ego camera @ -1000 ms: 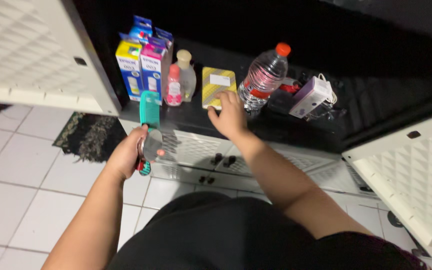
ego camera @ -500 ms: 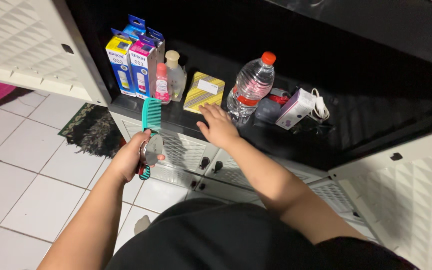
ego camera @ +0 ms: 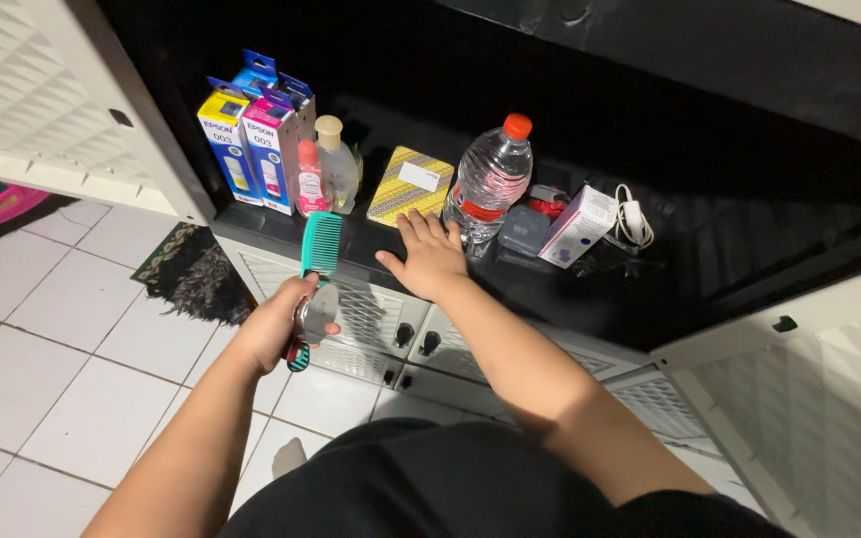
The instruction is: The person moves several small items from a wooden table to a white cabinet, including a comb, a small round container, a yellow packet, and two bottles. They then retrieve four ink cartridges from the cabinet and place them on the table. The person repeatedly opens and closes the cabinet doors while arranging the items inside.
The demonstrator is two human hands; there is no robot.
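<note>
left hand (ego camera: pixel 276 334) is gripping a teal plastic comb (ego camera: pixel 319 249), toothed end up, fingers curled around it with a small shiny round object (ego camera: pixel 317 312) | right hand (ego camera: pixel 429 257) is lying flat on glossy black shelf (ego camera: pixel 590 294), fingers spread, fingertips touching patterned yellow box (ego camera: pixel 409 186) | ribbed clear water bottle (ego camera: pixel 489 179) is standing just beside

Your left hand (ego camera: pixel 276 329) gripped a teal comb (ego camera: pixel 319 251) plus a small round silver tin (ego camera: pixel 317 312). Your right hand (ego camera: pixel 430 256) lay flat on the black shelf (ego camera: pixel 590 299), fingertips touching the yellow patterned box (ego camera: pixel 409 186), just beside the clear water bottle (ego camera: pixel 490 181).
</note>
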